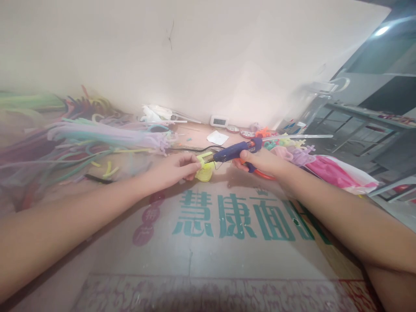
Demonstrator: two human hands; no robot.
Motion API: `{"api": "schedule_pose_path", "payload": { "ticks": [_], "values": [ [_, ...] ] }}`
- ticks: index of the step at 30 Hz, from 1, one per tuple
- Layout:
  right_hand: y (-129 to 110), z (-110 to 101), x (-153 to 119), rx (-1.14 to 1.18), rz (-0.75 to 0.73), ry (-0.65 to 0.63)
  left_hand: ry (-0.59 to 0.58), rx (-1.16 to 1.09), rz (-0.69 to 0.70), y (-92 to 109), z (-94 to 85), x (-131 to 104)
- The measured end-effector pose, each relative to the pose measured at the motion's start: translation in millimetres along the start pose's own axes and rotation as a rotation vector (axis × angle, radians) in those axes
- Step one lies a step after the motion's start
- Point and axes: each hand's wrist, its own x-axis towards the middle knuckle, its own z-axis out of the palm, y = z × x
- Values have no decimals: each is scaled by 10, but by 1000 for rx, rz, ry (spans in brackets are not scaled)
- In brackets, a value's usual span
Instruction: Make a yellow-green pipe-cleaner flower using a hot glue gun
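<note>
My left hand (pixel 183 168) pinches a small yellow piece (pixel 204 171) made of fuzzy stems, just above the printed table covering (pixel 208 255). In my right hand (pixel 248 161) is a blue glue gun (pixel 232 151) with orange parts, its fingers wrapped round the handle. The gun's nozzle points left and meets or nearly meets the yellow piece; the exact contact is too small to tell. A long clear glue stick (pixel 297 137) sticks out of the gun's back end.
Bundles of pastel stems (pixel 110 135) lie at the left, with short yellow bits (pixel 108 169) nearby. A white digital clock (pixel 219 121) and white paper (pixel 217 138) are at the back. Colourful pieces (pixel 289 154) and a pink bag (pixel 338 171) lie at the right.
</note>
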Motion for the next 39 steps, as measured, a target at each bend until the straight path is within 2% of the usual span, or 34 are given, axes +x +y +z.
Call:
{"api": "schedule_pose_path", "payload": {
  "ticks": [19,39],
  "values": [
    [-21,17,-7,-5,29,25,-13,-22,6,25,5,-2],
    [-31,-3,9,-6,-9,7,-3,19,6,5,-1,-3]
  ]
}}
